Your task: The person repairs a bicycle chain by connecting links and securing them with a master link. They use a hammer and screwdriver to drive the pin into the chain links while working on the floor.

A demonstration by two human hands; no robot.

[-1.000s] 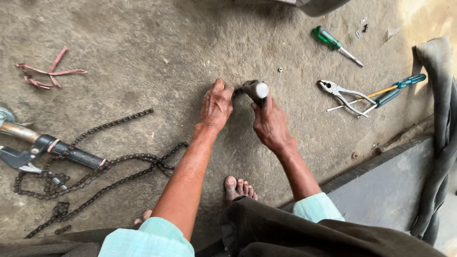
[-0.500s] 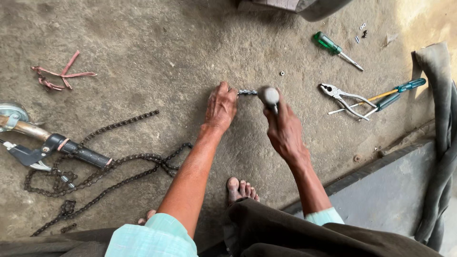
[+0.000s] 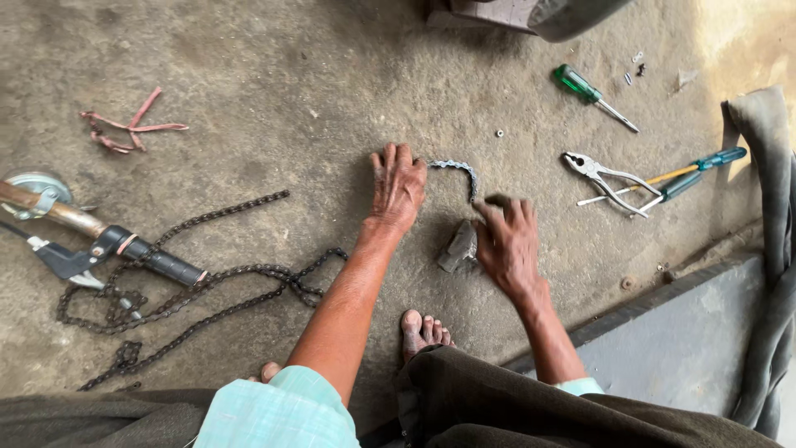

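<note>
My left hand (image 3: 398, 184) lies flat on the concrete floor, its fingertips pinning one end of a short bicycle chain piece (image 3: 458, 170). The chain curves right and down from under those fingers. My right hand (image 3: 507, 242) is blurred just below the chain's free end, fingers spread, holding nothing that I can see. A dark hammer (image 3: 456, 247) lies on the floor against the left side of that hand. My bare foot (image 3: 421, 330) is just below the hands.
A long chain (image 3: 207, 286) sprawls at the left beside a handlebar with a black grip (image 3: 124, 247). Pliers (image 3: 609, 178), a teal-handled tool (image 3: 692, 170) and a green screwdriver (image 3: 593, 93) lie at the right. A rubber inner tube (image 3: 767, 249) hangs along the right edge.
My right hand came down from its raised position with the hammer; the hammer now lies on the floor and the fingers are spread. The short chain shows beside my left hand.
</note>
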